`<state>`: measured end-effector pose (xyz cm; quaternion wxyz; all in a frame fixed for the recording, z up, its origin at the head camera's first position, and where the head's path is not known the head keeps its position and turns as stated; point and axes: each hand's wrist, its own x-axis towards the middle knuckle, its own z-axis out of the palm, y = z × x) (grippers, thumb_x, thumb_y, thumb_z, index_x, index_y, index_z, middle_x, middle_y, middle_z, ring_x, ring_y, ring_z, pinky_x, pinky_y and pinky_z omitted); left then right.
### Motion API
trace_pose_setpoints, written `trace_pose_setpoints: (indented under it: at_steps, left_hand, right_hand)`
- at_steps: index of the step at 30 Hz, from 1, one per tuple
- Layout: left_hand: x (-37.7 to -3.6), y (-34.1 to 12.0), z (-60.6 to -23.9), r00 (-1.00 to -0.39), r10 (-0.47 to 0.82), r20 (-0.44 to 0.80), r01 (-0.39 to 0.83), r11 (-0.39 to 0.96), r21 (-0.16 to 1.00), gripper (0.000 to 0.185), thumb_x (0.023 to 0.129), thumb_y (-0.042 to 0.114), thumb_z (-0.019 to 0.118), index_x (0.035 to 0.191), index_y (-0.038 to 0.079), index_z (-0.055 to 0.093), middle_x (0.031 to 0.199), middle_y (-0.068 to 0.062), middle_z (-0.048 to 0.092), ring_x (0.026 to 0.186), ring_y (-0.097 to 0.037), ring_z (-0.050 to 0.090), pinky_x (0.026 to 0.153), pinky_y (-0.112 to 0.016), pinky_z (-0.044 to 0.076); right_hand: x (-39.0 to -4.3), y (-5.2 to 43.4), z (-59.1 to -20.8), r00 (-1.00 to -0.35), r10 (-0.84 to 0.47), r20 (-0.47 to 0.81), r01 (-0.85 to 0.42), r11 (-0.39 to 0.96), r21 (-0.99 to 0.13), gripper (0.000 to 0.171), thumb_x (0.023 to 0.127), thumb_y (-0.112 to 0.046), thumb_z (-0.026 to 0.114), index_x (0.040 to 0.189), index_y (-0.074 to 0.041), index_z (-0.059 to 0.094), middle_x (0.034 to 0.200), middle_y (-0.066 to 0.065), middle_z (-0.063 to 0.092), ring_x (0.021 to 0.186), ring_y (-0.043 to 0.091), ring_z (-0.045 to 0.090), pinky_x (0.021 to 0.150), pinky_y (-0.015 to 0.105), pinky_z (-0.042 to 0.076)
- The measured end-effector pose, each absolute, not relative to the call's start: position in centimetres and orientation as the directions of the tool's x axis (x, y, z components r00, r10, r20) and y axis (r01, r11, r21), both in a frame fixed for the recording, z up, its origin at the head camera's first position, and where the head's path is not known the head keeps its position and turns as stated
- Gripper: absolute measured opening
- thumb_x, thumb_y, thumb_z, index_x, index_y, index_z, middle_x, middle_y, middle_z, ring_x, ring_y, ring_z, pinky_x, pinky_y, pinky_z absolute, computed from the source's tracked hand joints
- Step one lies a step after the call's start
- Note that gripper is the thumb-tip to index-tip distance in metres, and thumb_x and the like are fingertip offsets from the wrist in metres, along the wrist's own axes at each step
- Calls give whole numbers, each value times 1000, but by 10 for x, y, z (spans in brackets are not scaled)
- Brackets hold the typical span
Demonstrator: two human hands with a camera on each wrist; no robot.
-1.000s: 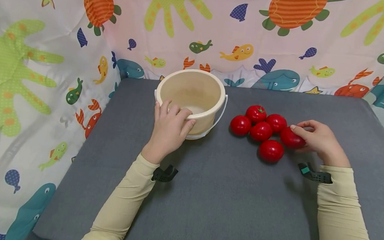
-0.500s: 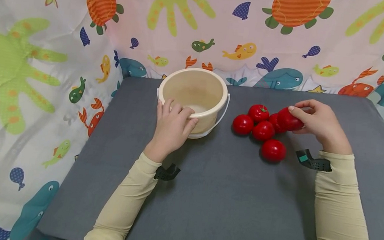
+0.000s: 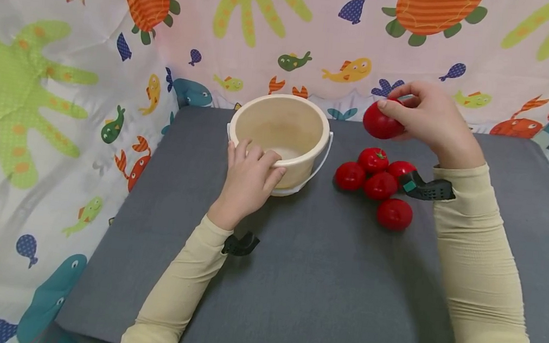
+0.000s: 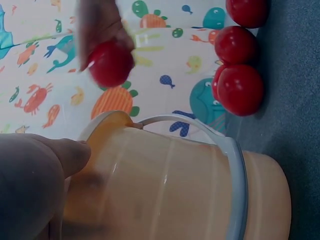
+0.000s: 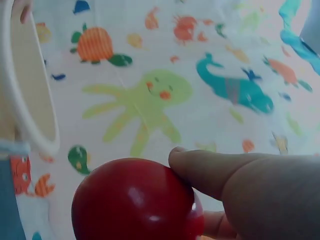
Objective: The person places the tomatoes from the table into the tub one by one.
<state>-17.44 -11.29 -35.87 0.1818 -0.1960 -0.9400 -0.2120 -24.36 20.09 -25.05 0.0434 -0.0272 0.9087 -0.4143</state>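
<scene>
Left hand [image 3: 249, 183] pinching bucket rim [image 3: 305, 159], right hand [image 3: 431, 120] grasping midair tomato [image 3: 378, 122], open gap between tomato and rim

A red tomato [image 3: 379, 121] is held aloft near an upright cream bucket [image 3: 283, 124]

From my head feed, I see the right hand [image 3: 433, 120] has carried its tomato [image 3: 379, 124] up off the table [image 3: 318, 284], from right of centre to upper right, closer to the bucket [image 3: 298, 175]. Black wristband [image 3: 427, 190] now covers part of one tabletop tomato [image 3: 398, 169].
</scene>
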Motion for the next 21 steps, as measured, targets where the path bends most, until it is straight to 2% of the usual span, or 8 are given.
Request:
trace_pose_setpoints:
  at_steps: [5,11,21]
  left_hand:
    - [-176,-114,-359,-860,292,418,443,835,328,25,102,33,59,111,11,67,101,-16,60,139,-44,37,117,-77,10]
    - [-176,-113,-359,-846,301,440,457,836,306,26,102,32,60,111,10,68,103,-17,61,137,-45,38,116,-78,13]
    - [-177,-113,-357,-870,301,391,433,845,315,27,101,32,61,115,10,68,105,-17,61,141,-43,36,117,-76,13]
  right_hand:
    - [-252,161,-232,-987,-156,-30,-86,681,-727,55,97,-48,61,136,-9,52,139,21,58,114,35,63,64,23,60]
    - [-259,120,-222,-974,-225,-12,-145,664,-734,52,97,-44,63,137,-10,53,137,19,60,116,35,65,69,30,62]
    - [-269,73,-242,-948,-314,-53,-179,662,-728,50,97,-37,67,135,-8,55,135,20,60,115,34,65,74,37,63]
